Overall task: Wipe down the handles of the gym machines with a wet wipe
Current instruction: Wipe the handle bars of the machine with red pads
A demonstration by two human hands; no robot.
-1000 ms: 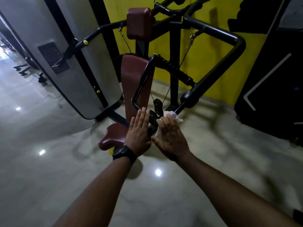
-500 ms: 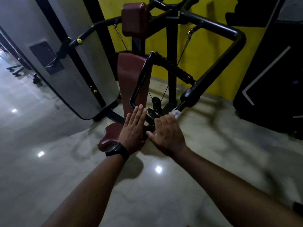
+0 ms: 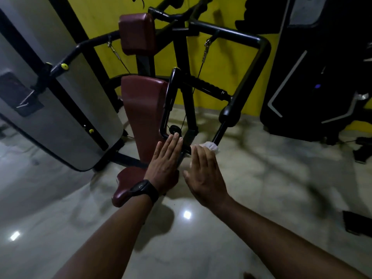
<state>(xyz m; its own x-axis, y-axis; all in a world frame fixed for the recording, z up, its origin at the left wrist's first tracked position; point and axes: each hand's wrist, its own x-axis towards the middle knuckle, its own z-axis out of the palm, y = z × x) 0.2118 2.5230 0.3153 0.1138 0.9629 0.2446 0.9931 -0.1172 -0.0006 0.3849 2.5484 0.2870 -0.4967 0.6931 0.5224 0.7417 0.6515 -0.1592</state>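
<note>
Two bare arms reach out to a gym machine (image 3: 223, 35) that stands by a yellow wall (image 3: 227, 63). The left hand (image 3: 165, 161) is flat, with its fingers straight and close together. Its fingertips touch the low corner of a black bent handle (image 3: 168, 105). A black watch (image 3: 144, 189) sits on the left wrist.

The right hand (image 3: 205, 175) is flat too, with its fingers straight and side by side. A white wet wipe (image 3: 211, 146) sticks out just past its fingertips. The wipe is bunched up at the bottom end of a thin black bar (image 3: 220, 131). That bar comes down from a fat black grip (image 3: 229, 114). I cannot tell how the thumb lies on the wipe.

Between the two hands runs the low part of the handle, near a small black wheel (image 3: 173, 129) with thin cables.

The machine has a dark red seat (image 3: 124, 190), a tall dark red back pad (image 3: 143, 109) and a small dark red head pad (image 3: 136, 33) on top. To the left stands a big grey cover (image 3: 60, 97) with a yellow knob (image 3: 64, 66) on a bar beside it. The shiny floor (image 3: 261, 198) shows bright spots of light.
</note>
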